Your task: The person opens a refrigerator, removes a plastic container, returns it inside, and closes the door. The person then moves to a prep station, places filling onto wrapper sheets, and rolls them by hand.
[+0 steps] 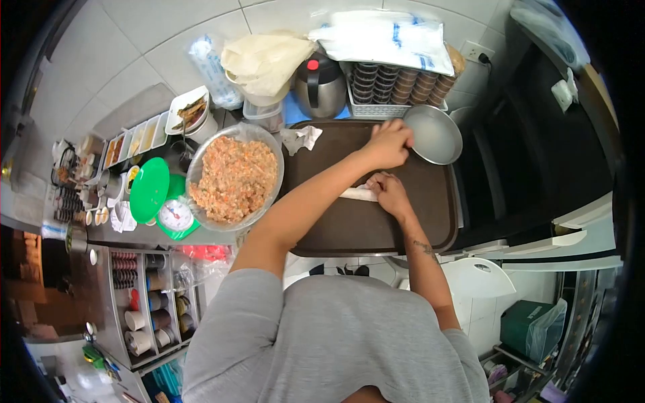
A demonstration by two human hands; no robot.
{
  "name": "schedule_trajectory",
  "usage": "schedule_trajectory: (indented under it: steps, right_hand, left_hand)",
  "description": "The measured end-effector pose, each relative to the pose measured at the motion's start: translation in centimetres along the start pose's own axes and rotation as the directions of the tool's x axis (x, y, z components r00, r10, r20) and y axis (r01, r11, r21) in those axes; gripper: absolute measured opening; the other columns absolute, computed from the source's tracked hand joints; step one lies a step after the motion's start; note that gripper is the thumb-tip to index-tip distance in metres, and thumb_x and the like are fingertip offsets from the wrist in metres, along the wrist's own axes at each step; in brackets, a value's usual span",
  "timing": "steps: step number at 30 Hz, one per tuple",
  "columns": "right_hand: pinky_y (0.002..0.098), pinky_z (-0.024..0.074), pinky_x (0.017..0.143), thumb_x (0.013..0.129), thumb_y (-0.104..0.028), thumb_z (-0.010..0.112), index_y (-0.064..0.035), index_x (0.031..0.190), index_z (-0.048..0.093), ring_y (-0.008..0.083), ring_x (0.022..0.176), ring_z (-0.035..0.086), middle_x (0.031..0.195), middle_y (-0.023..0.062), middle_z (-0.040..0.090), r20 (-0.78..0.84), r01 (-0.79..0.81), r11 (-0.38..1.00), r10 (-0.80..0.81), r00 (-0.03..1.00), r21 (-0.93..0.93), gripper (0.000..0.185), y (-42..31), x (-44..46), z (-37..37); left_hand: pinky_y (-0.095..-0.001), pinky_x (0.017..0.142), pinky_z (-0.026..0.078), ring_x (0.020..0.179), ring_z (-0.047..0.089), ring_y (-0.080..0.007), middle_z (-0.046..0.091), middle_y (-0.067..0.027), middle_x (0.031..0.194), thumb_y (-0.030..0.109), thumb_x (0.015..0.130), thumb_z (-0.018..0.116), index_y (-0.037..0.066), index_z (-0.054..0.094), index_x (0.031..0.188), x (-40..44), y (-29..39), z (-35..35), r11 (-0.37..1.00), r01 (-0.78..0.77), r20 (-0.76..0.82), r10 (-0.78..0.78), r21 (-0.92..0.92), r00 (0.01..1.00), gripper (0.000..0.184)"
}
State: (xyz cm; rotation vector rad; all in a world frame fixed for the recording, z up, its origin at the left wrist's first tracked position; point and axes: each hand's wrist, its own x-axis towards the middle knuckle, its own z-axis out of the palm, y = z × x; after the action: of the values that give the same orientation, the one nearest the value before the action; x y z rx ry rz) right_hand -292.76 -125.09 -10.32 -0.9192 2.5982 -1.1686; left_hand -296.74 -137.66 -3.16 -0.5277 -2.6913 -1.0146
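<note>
While the right hand (390, 191) bends its bunched fingers over one end of a slim, pale roll (359, 194), pinching it against the tray (336, 232), the left hand (391, 143) hangs just beyond, its fingers partly curled beside a round metal bowl (451, 149); whether they touch the rim or press together, I cannot tell. The roll is smooth, whitish and cylindrical, lying crosswise near the middle of the tray, which is dark brown with rounded corners and a raised lip. Cloudy, whitish liquid (430, 136) sits in the bowl, whose wall is dull grey and smooth.

Left of the tray, a wide basin (195, 162) lined with clear, wrinkled plastic is heaped with a moist, coarse filling (235, 178), pinkish-orange and flecked with brighter bits. Beside it on the counter (117, 233) stands a green scale (176, 216) with a round white dial and a glossy, disc-like pan (149, 191). A crumpled white paper (300, 139) lies at the tray's far left corner. Behind the tray stand a brushed-steel jug (327, 95) with a black handle and a white lattice basket (376, 111) of stacked round containers (396, 84).
</note>
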Motion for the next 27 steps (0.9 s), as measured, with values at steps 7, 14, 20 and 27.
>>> schedule_trajectory:
  steps: [7, 14, 20, 27]
  right_hand:
    - [0.0386, 0.0418, 0.082, 0.085, -0.015, 0.059, -0.0057, 0.096, 0.068, 0.0301, 0.09, 0.055, 0.091, 0.0114, 0.062, 0.066, -0.002, 0.999, -0.001, 0.998, 0.042, 0.017, -0.2, -0.4, -0.7]
    - [0.0388, 0.0422, 0.087, 0.081, -0.008, 0.064, -0.0068, 0.101, 0.069, 0.0271, 0.098, 0.055, 0.098, 0.007, 0.063, -0.104, 0.294, 0.931, -0.321, 0.941, -0.216, 0.021, -2.6, -3.4, -1.6]
    - [0.0406, 0.0409, 0.091, 0.079, -0.006, 0.064, -0.0059, 0.111, 0.064, 0.0282, 0.101, 0.055, 0.103, 0.0088, 0.062, -0.193, 0.258, 0.918, -0.324, 0.926, -0.302, 0.031, -1.7, -3.6, 0.1]
    - [0.0412, 0.0394, 0.092, 0.081, -0.005, 0.06, -0.0066, 0.118, 0.057, 0.0302, 0.104, 0.051, 0.11, 0.0113, 0.056, -0.1, 0.295, 0.871, -0.359, 0.928, -0.392, 0.037, -3.4, -2.4, 0.9]
  left_hand:
    - [-0.0416, 0.086, 0.035, 0.107, 0.046, -0.0313, 0.051, -0.0099, 0.107, 0.006, 0.074, 0.065, 0.012, 0.064, 0.097, -15.0, -0.5, -0.1, 0.967, -0.057, -0.097, 0.083, 0.249, 0.992, 0.024]
    - [-0.0405, 0.084, 0.036, 0.103, 0.049, -0.0283, 0.052, -0.0116, 0.108, 0.004, 0.074, 0.062, 0.003, 0.059, 0.104, -14.9, -2.1, -0.3, 0.962, -0.052, -0.114, 0.085, 0.267, 0.99, 0.03]
    - [-0.0385, 0.085, 0.037, 0.101, 0.051, -0.0277, 0.056, -0.0102, 0.106, 0.005, 0.076, 0.061, 0.003, 0.058, 0.113, -14.4, -2.2, -0.4, 0.913, -0.228, 0.094, 0.209, 0.337, 0.973, 0.037]
    - [-0.0391, 0.085, 0.037, 0.101, 0.051, -0.0282, 0.054, -0.0108, 0.106, 0.001, 0.076, 0.058, 0.004, 0.053, 0.118, -15.1, -4.0, -2.7, 0.918, -0.121, 0.1, 0.09, 0.378, 0.991, 0.042]
